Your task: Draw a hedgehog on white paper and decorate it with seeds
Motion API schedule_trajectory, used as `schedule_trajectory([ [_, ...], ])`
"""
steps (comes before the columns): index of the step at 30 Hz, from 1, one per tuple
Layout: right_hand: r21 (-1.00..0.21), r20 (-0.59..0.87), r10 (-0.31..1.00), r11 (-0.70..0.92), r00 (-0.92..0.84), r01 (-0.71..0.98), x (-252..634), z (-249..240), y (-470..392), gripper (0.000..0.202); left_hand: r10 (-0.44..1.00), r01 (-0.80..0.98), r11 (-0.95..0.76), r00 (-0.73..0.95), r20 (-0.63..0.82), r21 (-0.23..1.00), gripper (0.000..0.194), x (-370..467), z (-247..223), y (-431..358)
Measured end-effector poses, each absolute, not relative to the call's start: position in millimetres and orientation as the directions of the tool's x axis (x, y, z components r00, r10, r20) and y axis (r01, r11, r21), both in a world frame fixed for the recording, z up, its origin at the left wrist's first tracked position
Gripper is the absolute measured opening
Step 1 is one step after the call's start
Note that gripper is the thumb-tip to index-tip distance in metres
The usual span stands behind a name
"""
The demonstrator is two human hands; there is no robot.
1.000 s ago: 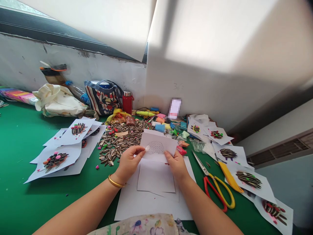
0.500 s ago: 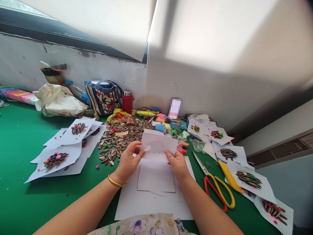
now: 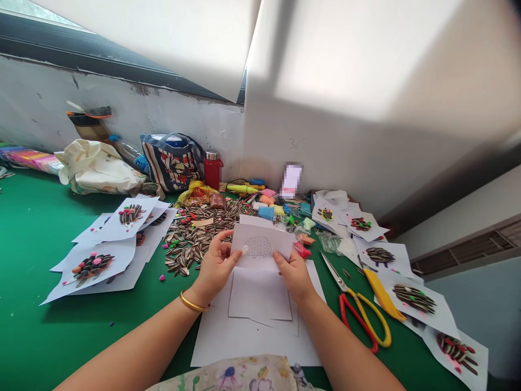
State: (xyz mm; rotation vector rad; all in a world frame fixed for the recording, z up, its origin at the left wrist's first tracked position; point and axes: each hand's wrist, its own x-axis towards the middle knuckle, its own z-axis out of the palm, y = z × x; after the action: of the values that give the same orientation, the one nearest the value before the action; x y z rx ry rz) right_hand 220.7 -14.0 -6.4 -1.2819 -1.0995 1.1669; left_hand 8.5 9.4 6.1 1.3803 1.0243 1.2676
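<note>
Between my two hands is a white paper card (image 3: 280, 247) with a hedgehog outline drawn on it, tilted up toward me. My left hand (image 3: 217, 264) pinches its left edge, the thumb in front and the fingers behind. At the right edge my right hand (image 3: 293, 273) grips it the same way. Another sheet edge shows behind the card's top. Below lie a blank white card (image 3: 260, 296) and a larger white sheet (image 3: 244, 345) on the green table. Beyond my left hand spreads a pile of striped sunflower seeds (image 3: 183, 252).
Red-and-yellow-handled scissors (image 3: 358, 312) lie right of my right arm, beside a yellow strip (image 3: 382, 293). Seed-decorated cards (image 3: 423, 298) line the right side; more cards (image 3: 95, 266) are stacked left. Coloured clay, a red bottle (image 3: 212, 171) and bags (image 3: 173, 163) stand at the back.
The card in my hands has shifted slightly left and down, with its top tilted a little differently. Both hands keep their hold, and the things around have not moved.
</note>
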Motion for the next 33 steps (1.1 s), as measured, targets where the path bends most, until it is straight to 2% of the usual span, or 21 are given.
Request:
schedule_trajectory([
  [8,-0.999,-0.048,0.992,-0.050,0.116,0.011,220.8,-5.0,-13.9,0.042,0.989,-0.121,-0.099,0.099,0.112,0.988,0.061,9.4,11.8,6.9],
  [15,-0.997,-0.063,0.994,-0.067,0.088,0.042,219.8,-3.8,-16.3,0.041,0.989,-0.181,-0.037,0.135,0.063,0.983,0.074,11.9,11.3,7.7],
  [23,-0.998,-0.040,0.996,-0.044,0.078,0.041,219.6,-7.8,-14.9,0.040,0.982,-0.257,0.038,0.189,0.012,0.966,0.071,11.7,12.1,5.9],
  [26,-0.998,-0.039,0.997,-0.043,0.068,0.044,219.5,-8.9,-14.6,0.040,0.983,-0.258,0.041,0.185,0.008,0.965,0.075,12.1,10.3,7.3],
  [33,-0.998,-0.040,0.997,-0.043,0.069,0.051,219.7,-7.7,-15.4,0.040,0.977,-0.251,0.070,0.214,-0.016,0.965,0.071,12.4,9.3,6.7],
])
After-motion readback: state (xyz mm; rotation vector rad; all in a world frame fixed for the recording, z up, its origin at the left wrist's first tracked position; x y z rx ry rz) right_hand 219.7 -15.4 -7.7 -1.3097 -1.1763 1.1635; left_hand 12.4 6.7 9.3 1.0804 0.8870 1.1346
